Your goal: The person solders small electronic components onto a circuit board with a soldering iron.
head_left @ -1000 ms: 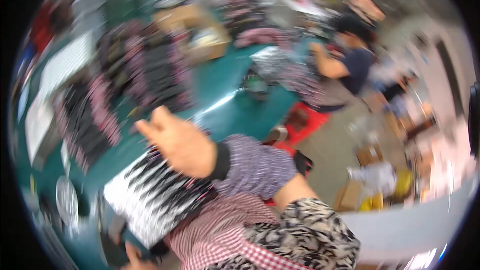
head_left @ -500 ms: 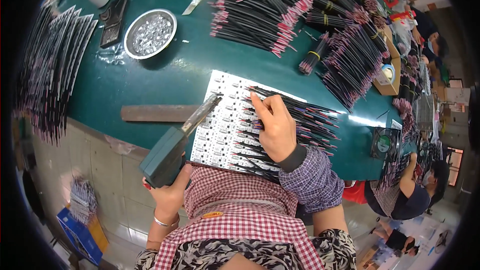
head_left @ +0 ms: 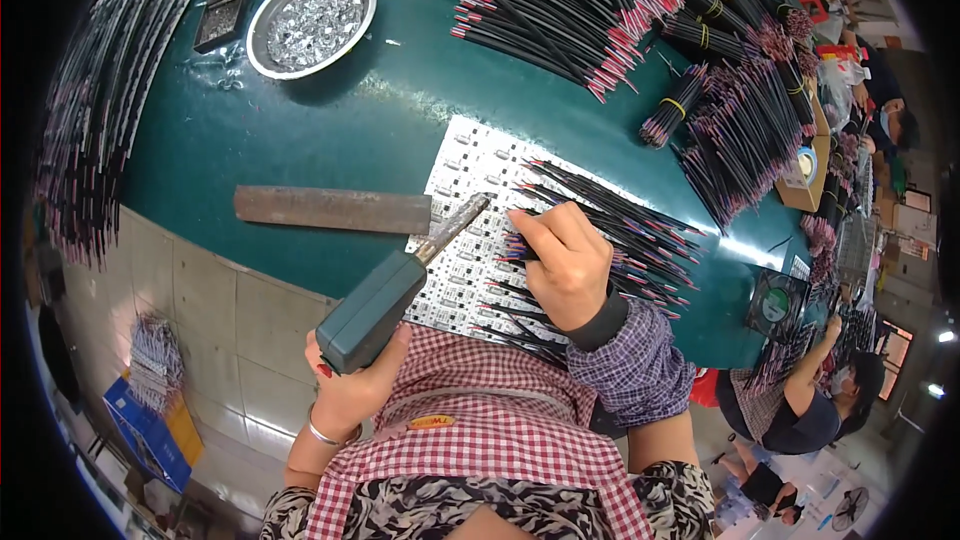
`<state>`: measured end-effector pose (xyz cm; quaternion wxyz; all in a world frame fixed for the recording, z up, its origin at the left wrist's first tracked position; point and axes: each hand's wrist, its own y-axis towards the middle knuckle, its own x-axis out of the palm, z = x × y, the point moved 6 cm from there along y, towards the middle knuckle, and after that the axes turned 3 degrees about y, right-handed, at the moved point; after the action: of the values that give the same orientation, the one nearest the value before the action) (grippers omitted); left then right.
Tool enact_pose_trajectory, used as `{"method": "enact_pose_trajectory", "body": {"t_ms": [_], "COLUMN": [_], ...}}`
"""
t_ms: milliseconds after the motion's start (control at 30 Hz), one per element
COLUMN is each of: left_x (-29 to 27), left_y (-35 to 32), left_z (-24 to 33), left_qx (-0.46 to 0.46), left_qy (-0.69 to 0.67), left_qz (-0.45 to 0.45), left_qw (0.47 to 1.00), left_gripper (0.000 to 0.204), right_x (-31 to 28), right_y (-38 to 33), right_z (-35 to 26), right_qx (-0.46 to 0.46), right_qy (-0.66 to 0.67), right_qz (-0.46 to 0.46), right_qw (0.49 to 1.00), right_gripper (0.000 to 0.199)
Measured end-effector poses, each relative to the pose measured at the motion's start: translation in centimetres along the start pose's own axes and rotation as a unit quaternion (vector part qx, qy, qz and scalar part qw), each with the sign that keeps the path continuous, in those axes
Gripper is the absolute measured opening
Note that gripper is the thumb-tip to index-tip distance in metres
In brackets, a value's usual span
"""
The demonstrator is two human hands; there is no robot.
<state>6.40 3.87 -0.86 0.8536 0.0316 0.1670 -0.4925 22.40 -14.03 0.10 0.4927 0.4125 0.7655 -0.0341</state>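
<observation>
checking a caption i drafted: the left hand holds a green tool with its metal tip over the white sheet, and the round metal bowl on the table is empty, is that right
Not quite: in the head view, the round metal bowl holds shiny silvery pieces. The rest stands: the left hand holds a green tool, its metal tip over the white sheet.

Soldering gun [head_left: 368,318]: dark green, brownish-grey tip [head_left: 455,228]
Circuit-board sheet [head_left: 465,150]: white, flecked black and grey
Wires [head_left: 625,228]: black, reddish and bluish ends
Flat bar [head_left: 330,210]: rusty brown
Tabletop [head_left: 220,140]: deep green
Apron [head_left: 490,445]: red-and-white gingham
Oversleeve [head_left: 640,365]: purple-and-white check, black cuff [head_left: 602,321]
Blouse [head_left: 420,502]: black-and-cream swirling print
Bowl [head_left: 252,38]: dull silver
</observation>
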Motion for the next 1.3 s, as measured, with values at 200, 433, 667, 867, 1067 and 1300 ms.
{"method": "enact_pose_trajectory", "body": {"t_ms": [200, 433, 667, 867, 1067, 1300], "left_x": [0.5, 0.9, 1.0, 0.4, 0.4, 0.7], "left_y": [0.1, 0.2, 0.6, -0.7, -0.3, -0.4], "left_z": [0.0, 0.5, 1.3, -0.2, 0.5, 0.7], "left_qx": [-0.001, 0.017, 0.071, 0.051, 0.055, 0.054], "left_qy": [0.005, 0.043, 0.09, 0.074, 0.065, 0.077], "left_qz": [-0.035, -0.065, -0.062, -0.053, -0.051, -0.066], "left_qw": [0.999, 0.997, 0.991, 0.995, 0.995, 0.993], "left_gripper": [0.018, 0.015, 0.014, 0.017, 0.02, 0.019], "right_x": [0.2, 0.2, 0.1, 0.2, 0.2, 0.3], "right_y": [0.1, 0.0, 0.2, 0.3, 0.1, 0.1], "right_z": [-0.4, -0.6, -0.7, -0.7, -0.6, -0.1], "right_qx": [-0.004, 0.0, -0.004, 0.003, 0.008, 0.014], "right_qy": [-0.018, -0.014, -0.018, -0.015, -0.011, 0.031], "right_qz": [-0.002, -0.006, -0.008, -0.016, -0.008, -0.003], "right_qw": [1.0, 1.0, 1.0, 1.0, 1.0, 0.999], "right_gripper": [0.038, 0.036, 0.036, 0.035, 0.034, 0.047]}}
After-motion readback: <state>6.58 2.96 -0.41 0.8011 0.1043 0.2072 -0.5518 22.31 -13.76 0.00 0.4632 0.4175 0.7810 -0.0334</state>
